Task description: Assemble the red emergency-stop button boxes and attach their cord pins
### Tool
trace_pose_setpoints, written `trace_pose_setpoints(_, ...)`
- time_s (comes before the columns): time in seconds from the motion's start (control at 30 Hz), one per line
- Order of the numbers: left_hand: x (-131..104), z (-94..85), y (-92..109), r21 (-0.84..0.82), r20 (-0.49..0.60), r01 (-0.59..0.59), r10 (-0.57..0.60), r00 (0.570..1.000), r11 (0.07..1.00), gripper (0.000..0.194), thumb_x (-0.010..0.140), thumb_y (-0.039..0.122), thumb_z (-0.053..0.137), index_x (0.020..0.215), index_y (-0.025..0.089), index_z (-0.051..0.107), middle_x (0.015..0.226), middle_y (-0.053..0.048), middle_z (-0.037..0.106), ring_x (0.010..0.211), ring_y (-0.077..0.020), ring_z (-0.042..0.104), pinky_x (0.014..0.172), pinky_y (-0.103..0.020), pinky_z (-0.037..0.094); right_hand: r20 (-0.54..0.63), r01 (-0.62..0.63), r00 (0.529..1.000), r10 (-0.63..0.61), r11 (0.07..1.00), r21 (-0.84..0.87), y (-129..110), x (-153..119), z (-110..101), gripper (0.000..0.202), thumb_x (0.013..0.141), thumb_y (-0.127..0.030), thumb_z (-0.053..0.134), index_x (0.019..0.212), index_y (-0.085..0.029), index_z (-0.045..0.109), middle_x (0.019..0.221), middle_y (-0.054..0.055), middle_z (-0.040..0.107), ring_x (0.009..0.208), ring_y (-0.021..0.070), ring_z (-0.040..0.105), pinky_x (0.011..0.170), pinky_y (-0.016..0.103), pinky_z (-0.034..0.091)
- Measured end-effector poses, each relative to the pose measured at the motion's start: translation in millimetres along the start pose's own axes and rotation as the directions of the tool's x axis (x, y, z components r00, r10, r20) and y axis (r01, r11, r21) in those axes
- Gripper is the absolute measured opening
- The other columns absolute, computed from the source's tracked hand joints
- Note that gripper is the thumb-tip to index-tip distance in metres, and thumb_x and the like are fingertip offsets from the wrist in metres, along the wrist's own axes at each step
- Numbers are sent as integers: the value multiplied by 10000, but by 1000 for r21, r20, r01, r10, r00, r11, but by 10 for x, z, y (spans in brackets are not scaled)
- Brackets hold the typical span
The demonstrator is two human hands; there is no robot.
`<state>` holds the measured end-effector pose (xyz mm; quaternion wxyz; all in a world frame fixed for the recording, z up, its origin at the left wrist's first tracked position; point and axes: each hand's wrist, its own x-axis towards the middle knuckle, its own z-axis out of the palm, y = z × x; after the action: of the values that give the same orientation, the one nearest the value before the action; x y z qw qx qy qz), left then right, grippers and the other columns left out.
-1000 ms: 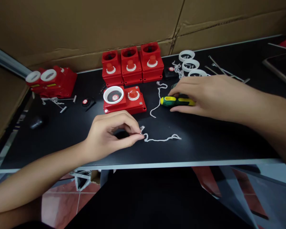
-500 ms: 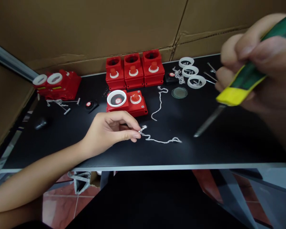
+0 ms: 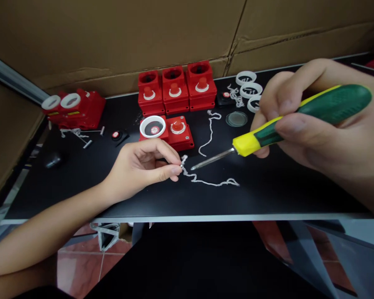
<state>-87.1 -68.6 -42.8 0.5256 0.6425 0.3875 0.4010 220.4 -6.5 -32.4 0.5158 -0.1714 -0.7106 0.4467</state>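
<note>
On a black tabletop (image 3: 277, 191), the landmark is a red plastic front housing (image 3: 186, 141) fitted with a white ring (image 3: 141, 129) around a dark disc. Just in front of it, the left hand (image 3: 134, 166) has its grip pressed together, thumb against fingertips, pinching a small shiny metal piece (image 3: 181, 165) beside a white cord (image 3: 202, 182). To the housing's right, the right hand (image 3: 327, 145) grips a green-and-yellow screwdriver (image 3: 333, 104), fingers wrapped around the handle; its metal tip points left, near the pinched piece but apart from it.

The front housing appears the furthest along: its ring is on, while three red housings (image 3: 176, 104) behind it show uncovered round openings. Its inner fastening cannot be judged.

The tabletop's pale front edge (image 3: 205, 218) runs nearer the wearer than the housing. Between that edge and the cord lies a bare strip; wider room opens right of the housing, beneath the screwdriver.
</note>
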Motion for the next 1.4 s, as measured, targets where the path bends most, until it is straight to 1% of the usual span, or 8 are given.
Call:
trace_pose_setpoints(0.2,4,-1,-12,-5,20,-17,17,1000,1000,301,937,329,1051,868,151,817,905,-52,844,675,-119,798,719,-208,709,-27,45,998,-48,993,-107,-47,-38,31,345,929,-310,941,874,-165,633,752,4,662,696,92,716,689,273,596)
trace_pose_setpoints(0.33,6,3,-5,-18,24,-32,33,999,999,251,939,247,1040,874,146,820,911,-44,835,692,-110,807,727,-182,705,-39,46,998,-51,993,-112,-40,-49,65,313,914,-271,933,884,-167,639,770,14,667,710,95,703,643,270,574)
trace_pose_setpoints(0.43,6,0,8,-3,27,-35,35,999,999,270,942,271,1039,865,150,810,909,-47,838,679,-117,798,724,-204,711,-86,19,996,-29,993,-120,-46,-45,95,364,890,-314,963,854,-173,629,778,8,668,712,84,685,615,256,580)
trace_pose_setpoints(0.57,7,-4,14,23,26,-34,33,999,999,304,950,323,1039,860,157,801,919,-52,846,665,-119,784,725,-228,710,-59,29,998,-37,991,-131,-73,-35,104,341,910,-315,939,859,-183,629,771,1,665,709,92,692,566,258,584)
trace_pose_setpoints(0.73,16,4,-11,5,12,-32,32,999,999,318,943,343,1048,864,152,807,910,-56,838,660,-124,783,703,-230,701,-40,57,997,-66,981,-183,-87,-54,78,318,924,-280,918,880,-176,621,785,3,673,752,77,687,662,277,586)
trace_pose_setpoints(1.0,13,19,4,-62,0,13,-13,1000,998,220,933,249,1046,875,167,851,922,-19,832,691,-99,798,724,-180,687,-83,12,996,-35,965,-260,-130,-65,117,463,933,-514,940,857,-203,606,772,-18,640,732,82,674,813,345,608)
trace_pose_setpoints(1.23,15,-16,-68,-79,-92,-61,53,994,995,227,933,280,1057,875,205,851,871,-1,814,697,-105,765,716,-228,678,5,38,999,-39,936,-350,-183,-73,88,326,898,-333,967,912,-234,656,934,-8,695,914,80,715,771,314,588)
trace_pose_setpoints(1.4,-3,-40,-93,-1,-154,-82,81,985,997,227,948,356,1051,919,251,852,914,-9,825,734,-157,774,748,-343,698,29,-16,999,29,923,-384,-210,-104,60,309,902,-352,978,996,-244,703,1047,-9,733,1016,82,742,857,290,602)
